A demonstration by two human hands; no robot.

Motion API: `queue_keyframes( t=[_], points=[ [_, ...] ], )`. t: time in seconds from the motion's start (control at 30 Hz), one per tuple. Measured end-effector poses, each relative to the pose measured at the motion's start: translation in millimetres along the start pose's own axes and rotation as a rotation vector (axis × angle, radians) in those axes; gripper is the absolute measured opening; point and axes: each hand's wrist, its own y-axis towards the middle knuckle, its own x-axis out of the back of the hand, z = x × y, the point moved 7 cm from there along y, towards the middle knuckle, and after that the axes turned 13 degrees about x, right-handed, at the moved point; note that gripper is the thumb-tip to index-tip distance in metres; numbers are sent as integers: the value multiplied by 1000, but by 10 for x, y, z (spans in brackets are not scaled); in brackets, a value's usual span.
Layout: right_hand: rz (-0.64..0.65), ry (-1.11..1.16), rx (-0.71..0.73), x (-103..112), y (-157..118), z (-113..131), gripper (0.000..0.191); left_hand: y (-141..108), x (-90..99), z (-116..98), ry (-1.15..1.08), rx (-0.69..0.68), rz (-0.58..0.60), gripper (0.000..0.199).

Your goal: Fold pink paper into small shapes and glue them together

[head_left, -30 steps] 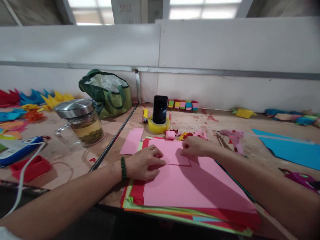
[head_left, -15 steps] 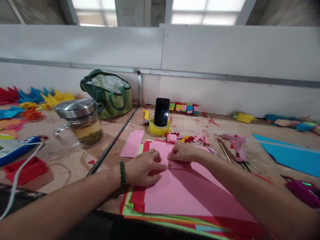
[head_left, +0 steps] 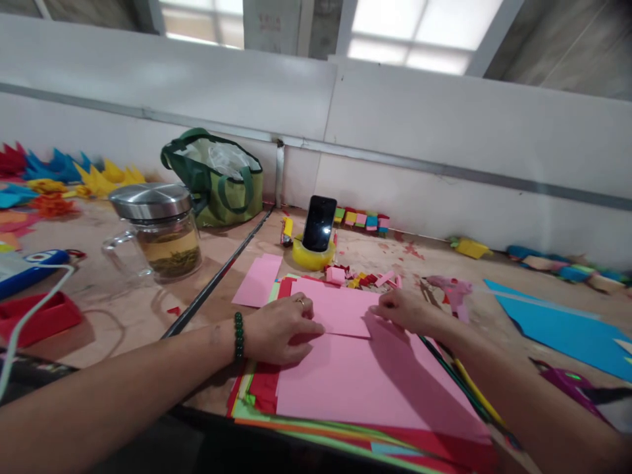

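A small pink paper piece (head_left: pixel 340 313) lies flat on a large pink sheet (head_left: pixel 345 382), which tops a stack of coloured paper. My left hand (head_left: pixel 286 327) rests at the small piece's left edge, fingers apart, index fingertip on the paper. At the piece's right edge, my right hand (head_left: pixel 402 309) has its fingers bent together, fingertips touching the paper; whether they pinch it is hard to make out. Another pink piece (head_left: pixel 257 280) lies left of the stack.
Behind the stack, a phone (head_left: pixel 320 224) stands in a yellow tape roll (head_left: pixel 311 255) near paper scraps. A glass tea mug (head_left: pixel 170 247) and green bag (head_left: pixel 232 191) are left; a pink glue gun (head_left: pixel 454 293) and blue paper (head_left: pixel 557 329) are right.
My right hand has moved right, away from my left hand, and the small pink piece now shows flat between them. The view has tilted slightly.
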Motion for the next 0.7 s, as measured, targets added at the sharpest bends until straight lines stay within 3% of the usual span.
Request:
queue_keyframes(
  t=[0.13, 0.2, 0.43, 0.6, 0.7],
  points=[
    [10, 147, 128, -162, 91, 366, 31, -5, -6, 4, 2, -2, 4, 27],
    [54, 201, 144, -269, 101, 412, 26, -10, -14, 12, 3, -2, 3, 27],
    [110, 262, 108, -346, -54, 105, 33, -7, 15, 1, 30, -34, 0, 24],
    [87, 309, 72, -347, -105, 74, 35, 3, 48, 8, 18, -54, -25, 14],
    [93, 226, 67, -311, -93, 90, 32, -4, 50, -1, 3, -87, -43, 15]
  ],
)
